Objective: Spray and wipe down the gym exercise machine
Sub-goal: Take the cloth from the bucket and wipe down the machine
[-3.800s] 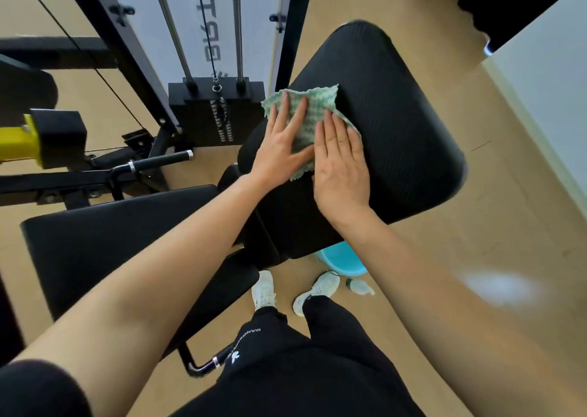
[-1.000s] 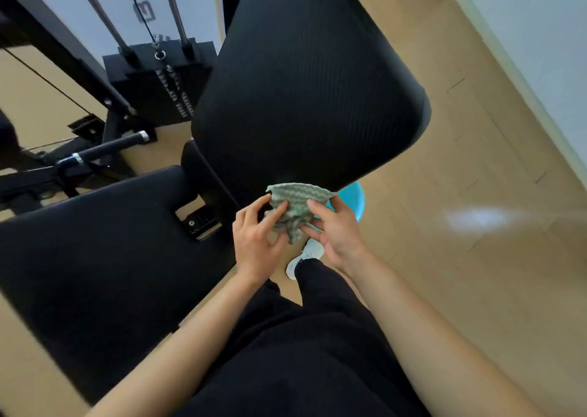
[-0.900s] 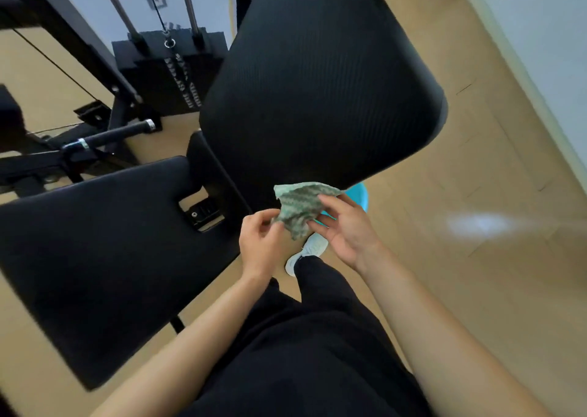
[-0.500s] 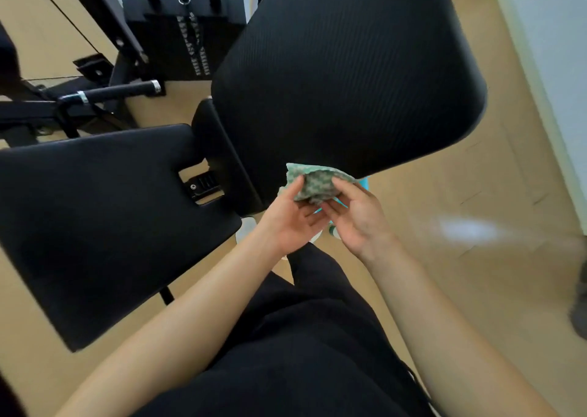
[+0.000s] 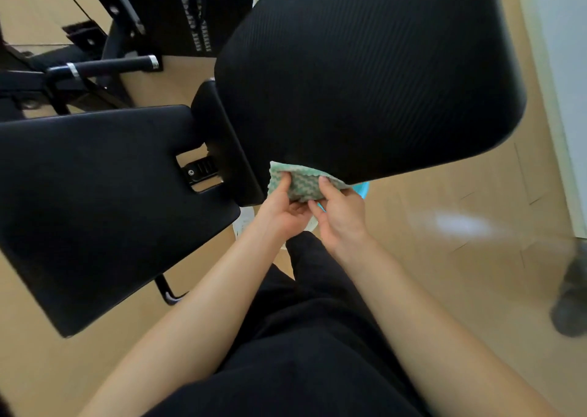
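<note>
A green-and-white patterned cloth (image 5: 301, 183) is held in both hands just under the near lower edge of the big black ribbed back pad (image 5: 365, 73). My left hand (image 5: 282, 210) pinches its left side with the thumb on top. My right hand (image 5: 341, 213) grips its right side. The flat black seat pad (image 5: 95, 200) lies to the left, joined to the back pad by a black bracket (image 5: 222, 149). No spray bottle shows.
A black handle bar with chrome rings (image 5: 108, 65) and the weight stack (image 5: 190, 13) stand at the upper left. A light-blue bucket edge (image 5: 362, 189) peeks from under the back pad. Tan wood floor (image 5: 444, 257) spreads right; a blurred dark object (image 5: 571, 299) sits at the right edge.
The cloth came off the top of the back pad, down to its lower edge. Both hands have regripped and spread it slightly; the view has shifted closer to the pads.
</note>
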Demonstrator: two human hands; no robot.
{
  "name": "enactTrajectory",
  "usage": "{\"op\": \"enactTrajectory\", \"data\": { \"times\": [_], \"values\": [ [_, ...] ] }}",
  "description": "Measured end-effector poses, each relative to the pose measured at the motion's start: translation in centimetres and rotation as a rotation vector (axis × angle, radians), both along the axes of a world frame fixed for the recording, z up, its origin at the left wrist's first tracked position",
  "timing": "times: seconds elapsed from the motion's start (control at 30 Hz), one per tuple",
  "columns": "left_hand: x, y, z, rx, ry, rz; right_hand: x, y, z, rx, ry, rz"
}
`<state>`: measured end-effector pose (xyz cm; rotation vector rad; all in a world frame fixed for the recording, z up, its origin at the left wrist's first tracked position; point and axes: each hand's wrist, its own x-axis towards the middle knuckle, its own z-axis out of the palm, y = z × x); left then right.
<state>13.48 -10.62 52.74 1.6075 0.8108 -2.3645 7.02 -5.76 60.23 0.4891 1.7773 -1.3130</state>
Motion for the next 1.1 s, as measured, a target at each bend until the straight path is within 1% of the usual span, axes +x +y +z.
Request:
{"op": "enactTrajectory", "data": {
  "times": [0.13,0.3,0.37,0.43,0.57,0.67,0.7,0.73,0.77,0.8,0.83,0.9,0.93,0.97,1.03,1.1],
  "values": [
    [1.0,0.1,-2.2,0.043,-0.057,0.035,1.7,-0.3,-3.2,0.026,-0.014,0.022],
    [2.3,-0.3,-3.7,0.008,-0.075,0.047,3.6,-0.3,-7.6,0.082,-0.008,0.078],
    [2.6,-0.4,-3.5,-0.008,-0.097,-0.008,4.1,-0.2,-8.6,0.112,0.0,0.097],
    [3.1,-0.4,-3.7,-0.089,-0.128,-0.081,4.2,-0.2,-9.1,0.137,-0.009,0.119],
    [5.1,-0.6,-5.6,-0.282,-0.383,-0.205,3.5,0.0,-8.1,0.17,-0.106,0.212],
    [7.2,-1.2,-6.4,-0.314,-0.552,-0.158,3.5,0.5,-6.9,0.233,-0.161,0.405],
    [7.9,-1.5,-6.6,-0.323,-0.612,-0.136,3.7,0.7,-6.6,0.264,-0.142,0.5],
    [8.6,-1.9,-6.8,-0.34,-0.675,-0.131,4.0,1.0,-6.4,0.286,-0.071,0.615],
    [9.2,-2.3,-7.0,-0.374,-0.716,-0.131,4.2,1.2,-6.3,0.296,0.059,0.749],
    [9.6,-2.7,-7.3,-0.419,-0.718,-0.143,4.4,1.5,-6.3,0.282,0.234,0.893],
    [9.7,-3.0,-7.5,-0.474,-0.673,-0.164,4.4,1.6,-6.3,0.245,0.426,1.039],
    [8.7,-3.3,-7.7,-0.574,-0.499,-0.216,4.0,1.5,-6.7,0.134,0.838,1.308],
    [7.9,-3.2,-7.9,-0.613,-0.412,-0.245,3.7,1.5,-7.3,0.096,1.033,1.414],
    [6.9,-3.1,-7.9,-0.645,-0.339,-0.271,3.4,1.3,-7.5,0.08,1.185,1.502],
    [5.6,-2.0,-8.9,-0.674,-0.273,-0.318,2.9,1.1,-8.0,0.039,1.392,1.656],
    [5.3,-0.9,-9.6,-0.679,-0.268,-0.341,2.5,0.8,-8.2,0.044,1.497,1.787]
  ]
}}
